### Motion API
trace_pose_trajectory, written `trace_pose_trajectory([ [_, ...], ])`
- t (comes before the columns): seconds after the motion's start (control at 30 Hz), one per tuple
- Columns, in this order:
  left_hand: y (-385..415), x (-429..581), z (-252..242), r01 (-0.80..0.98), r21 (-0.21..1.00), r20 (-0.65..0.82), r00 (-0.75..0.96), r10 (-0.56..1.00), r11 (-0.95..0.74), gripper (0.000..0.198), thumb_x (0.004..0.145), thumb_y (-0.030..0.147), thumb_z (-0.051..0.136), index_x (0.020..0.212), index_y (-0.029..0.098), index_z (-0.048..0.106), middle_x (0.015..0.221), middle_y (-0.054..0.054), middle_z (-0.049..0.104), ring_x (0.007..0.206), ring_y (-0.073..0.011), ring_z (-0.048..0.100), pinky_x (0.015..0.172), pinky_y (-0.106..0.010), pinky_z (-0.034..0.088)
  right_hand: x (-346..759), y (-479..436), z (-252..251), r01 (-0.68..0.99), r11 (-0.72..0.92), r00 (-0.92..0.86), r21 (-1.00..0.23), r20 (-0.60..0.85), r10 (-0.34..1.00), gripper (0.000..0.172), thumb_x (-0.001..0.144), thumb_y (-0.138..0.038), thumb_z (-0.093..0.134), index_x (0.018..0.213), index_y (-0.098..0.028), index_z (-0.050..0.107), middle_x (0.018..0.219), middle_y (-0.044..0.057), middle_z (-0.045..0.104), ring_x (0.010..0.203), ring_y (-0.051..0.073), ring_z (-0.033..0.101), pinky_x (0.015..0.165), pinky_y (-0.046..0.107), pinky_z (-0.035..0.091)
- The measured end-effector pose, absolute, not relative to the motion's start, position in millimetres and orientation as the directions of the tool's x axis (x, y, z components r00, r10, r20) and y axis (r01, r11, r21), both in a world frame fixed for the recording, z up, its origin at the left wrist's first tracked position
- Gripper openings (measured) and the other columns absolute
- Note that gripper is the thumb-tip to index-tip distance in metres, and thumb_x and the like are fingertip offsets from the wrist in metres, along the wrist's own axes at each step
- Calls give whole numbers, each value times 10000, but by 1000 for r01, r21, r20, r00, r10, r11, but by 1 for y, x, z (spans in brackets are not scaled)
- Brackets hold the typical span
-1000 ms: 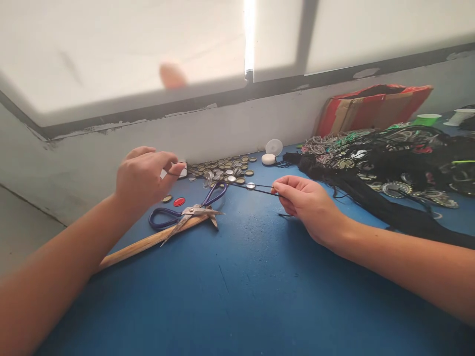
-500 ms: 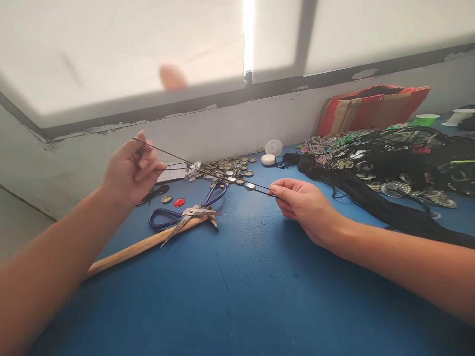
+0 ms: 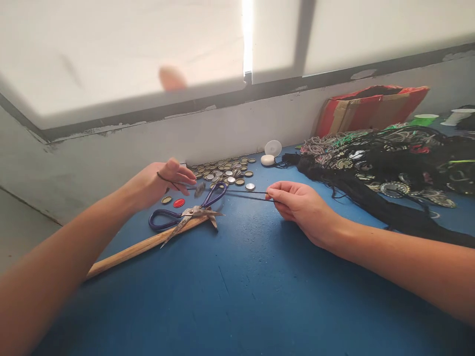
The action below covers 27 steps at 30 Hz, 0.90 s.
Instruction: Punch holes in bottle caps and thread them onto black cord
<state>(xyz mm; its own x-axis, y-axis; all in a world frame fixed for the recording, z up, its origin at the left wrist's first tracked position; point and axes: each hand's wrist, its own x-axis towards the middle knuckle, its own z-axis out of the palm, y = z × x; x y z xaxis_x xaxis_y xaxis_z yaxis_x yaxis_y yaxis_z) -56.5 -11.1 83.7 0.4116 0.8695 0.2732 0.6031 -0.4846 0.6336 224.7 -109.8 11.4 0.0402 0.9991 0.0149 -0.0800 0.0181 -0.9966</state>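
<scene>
A thin black cord (image 3: pixel 241 193) stretches between my two hands, low over the blue table (image 3: pixel 237 287). My left hand (image 3: pixel 163 183) pinches one end, with a loop of the cord over its knuckles, and a small metal piece (image 3: pixel 199 188), blurred, hangs on the cord beside its fingertips. My right hand (image 3: pixel 300 205) pinches the other end between thumb and forefinger. Blue-handled scissors (image 3: pixel 185 212) lie on the table just below the cord, across a wooden stick (image 3: pixel 144 244).
A heap of several small round metal caps (image 3: pixel 222 173) lies by the wall, with a red disc (image 3: pixel 179 202) near it. A big tangle of black cords and pendants (image 3: pixel 386 168) fills the right side. A red cardboard box (image 3: pixel 371 106) and white spools (image 3: pixel 270 153) stand behind.
My left hand came down and to the right from its raised position, bringing the cord low over the scissors. My right hand stayed nearly still.
</scene>
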Motion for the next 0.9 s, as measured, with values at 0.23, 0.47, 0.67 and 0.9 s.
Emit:
trace_pose_trajectory([
  [0.23,-26,-45,93,150,979,34,549,835,-139,821,758,871,218,797,169,642,731,-61,650,636,-216,637,674,-390,528,225,-108,11,-106,14,56,-994,8,998,167,821,-298,626,731,-173,561,525,-73,308,485,61,213,455,255,119],
  [0.47,-31,-50,107,-181,964,257,453,854,-194,568,903,477,502,525,174,205,452,40,254,390,-67,311,507,-288,445,227,-107,11,-132,-1,69,-991,-11,998,168,831,-289,611,729,-170,552,492,-85,295,462,55,192,447,251,122],
  [0.67,-29,-55,109,326,944,-128,504,854,-51,691,839,744,293,547,165,531,477,-39,494,340,-87,329,372,-257,172,228,-107,11,-134,-10,72,-991,-20,997,151,842,-279,596,747,-173,547,485,-91,283,450,49,186,440,246,119],
  [0.9,-30,-43,93,891,338,-19,329,944,-303,687,808,757,338,695,176,687,665,-79,662,492,-165,500,527,-294,374,223,-112,11,-91,25,8,-996,24,1000,182,862,-307,585,738,-178,555,487,-82,309,457,53,214,436,248,137],
])
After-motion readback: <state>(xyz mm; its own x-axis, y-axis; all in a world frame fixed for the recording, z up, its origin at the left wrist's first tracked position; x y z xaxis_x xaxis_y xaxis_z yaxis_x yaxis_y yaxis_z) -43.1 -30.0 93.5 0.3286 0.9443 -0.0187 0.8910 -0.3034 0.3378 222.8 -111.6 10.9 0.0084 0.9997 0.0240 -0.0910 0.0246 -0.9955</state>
